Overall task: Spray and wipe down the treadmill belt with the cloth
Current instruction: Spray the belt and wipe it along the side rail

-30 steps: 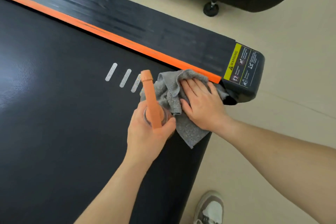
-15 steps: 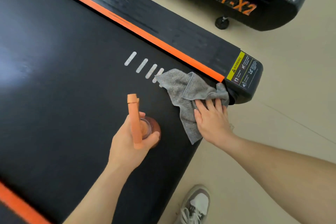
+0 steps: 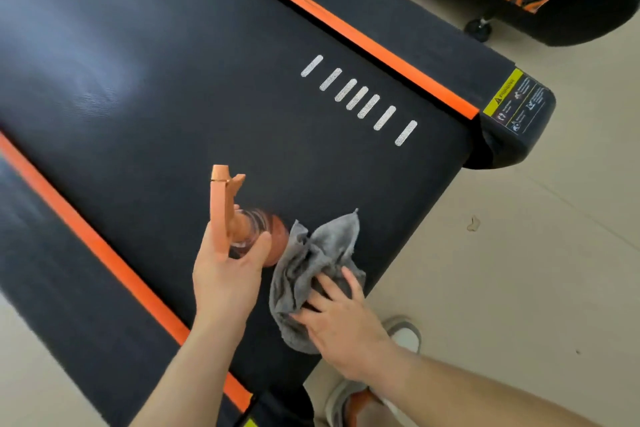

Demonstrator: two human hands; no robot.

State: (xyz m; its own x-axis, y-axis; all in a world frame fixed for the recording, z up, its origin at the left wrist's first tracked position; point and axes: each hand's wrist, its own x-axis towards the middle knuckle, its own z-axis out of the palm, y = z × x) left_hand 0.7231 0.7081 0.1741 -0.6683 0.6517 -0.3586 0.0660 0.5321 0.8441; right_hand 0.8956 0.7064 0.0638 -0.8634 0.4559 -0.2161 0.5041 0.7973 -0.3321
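Since half a second ago, the right hand (image 3: pixel 343 326) and the crumpled grey cloth (image 3: pixel 311 270) have swept away from the corner by the yellow-and-black warning label (image 3: pixel 516 104) toward the near orange side stripe (image 3: pixel 114 253). All seven white dashes (image 3: pixel 360 100) now lie uncovered.

We log the right hand flat, fingers spread, pressing the cloth onto the black textured treadmill belt (image 3: pixel 173 97) close to its rear edge. We judge that a spread palm drags more fabric per pass.

The left hand (image 3: pixel 225 274) wraps the neck of the orange trigger spray bottle (image 3: pixel 242 222), nozzle aimed up the belt, just beside the cloth. It is likely kept clear of the wipe yet ready for the next spray. Wiping is under way; we judge much belt remains.
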